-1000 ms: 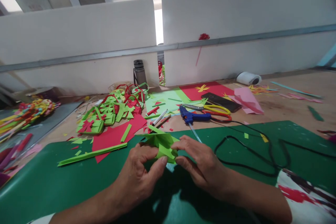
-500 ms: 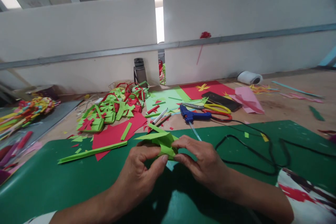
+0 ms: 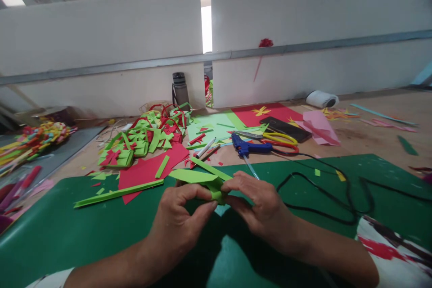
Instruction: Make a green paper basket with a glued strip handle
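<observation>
Both of my hands pinch a folded piece of light green paper (image 3: 199,179) just above the dark green cutting mat (image 3: 84,234). My left hand (image 3: 182,220) grips its near left side with thumb and fingers closed. My right hand (image 3: 259,204) holds its right side, fingers pressed on the fold. Pointed flaps of the paper stick out to the left and back. A long light green paper strip (image 3: 118,192) lies on the mat left of my hands.
A blue glue gun (image 3: 249,147) with a black cord (image 3: 337,189) lies behind my hands, beside scissors (image 3: 273,139), a phone (image 3: 285,129) and pens (image 3: 205,148). Red paper (image 3: 148,171) and a heap of green and red paper pieces (image 3: 145,137) lie to the left. A bottle (image 3: 179,88) stands by white dividers.
The green paper has been squeezed flatter between my fingers, and its left flap now points out more sideways. Both hands stay in nearly the same place.
</observation>
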`<state>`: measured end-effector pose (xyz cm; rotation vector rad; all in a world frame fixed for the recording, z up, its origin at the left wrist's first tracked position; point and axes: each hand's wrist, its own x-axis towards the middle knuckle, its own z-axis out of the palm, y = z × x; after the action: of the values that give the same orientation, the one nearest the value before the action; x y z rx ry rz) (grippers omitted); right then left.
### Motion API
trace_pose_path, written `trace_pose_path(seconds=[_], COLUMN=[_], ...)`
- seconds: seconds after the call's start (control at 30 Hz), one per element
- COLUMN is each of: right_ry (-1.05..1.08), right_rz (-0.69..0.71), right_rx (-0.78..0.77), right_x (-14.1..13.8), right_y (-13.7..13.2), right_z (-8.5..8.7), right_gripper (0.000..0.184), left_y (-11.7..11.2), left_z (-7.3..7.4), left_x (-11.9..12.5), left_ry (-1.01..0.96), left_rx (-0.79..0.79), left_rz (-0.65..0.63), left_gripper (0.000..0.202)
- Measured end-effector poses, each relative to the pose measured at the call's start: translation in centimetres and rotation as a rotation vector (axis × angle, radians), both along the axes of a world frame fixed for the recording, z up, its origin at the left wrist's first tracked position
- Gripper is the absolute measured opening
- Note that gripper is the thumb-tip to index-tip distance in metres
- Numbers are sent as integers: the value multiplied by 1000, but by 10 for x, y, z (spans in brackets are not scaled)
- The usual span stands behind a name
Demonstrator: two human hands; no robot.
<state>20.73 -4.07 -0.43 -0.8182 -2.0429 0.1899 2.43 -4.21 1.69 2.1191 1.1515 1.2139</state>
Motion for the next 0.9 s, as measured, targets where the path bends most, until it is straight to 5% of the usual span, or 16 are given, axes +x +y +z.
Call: trace_pose_path(seconds=[0.2,0.5,0.9], right_ry=[7,-1,53], right_rz=[-30,-70,-86], right_rx=[-27,-130,-287], right_x=[1,4,-1], right_y=[1,5,4], right_z=[-3,-5,-2], right_gripper=[14,14,15], left_y=[0,4,11], left_z=[-1,-1,14], left_x=[0,-1,-3], left_ry=[3,13,405], left_rx=[24,-162,-251], left_rz=[-12,-105,-233], left_gripper=[8,12,31])
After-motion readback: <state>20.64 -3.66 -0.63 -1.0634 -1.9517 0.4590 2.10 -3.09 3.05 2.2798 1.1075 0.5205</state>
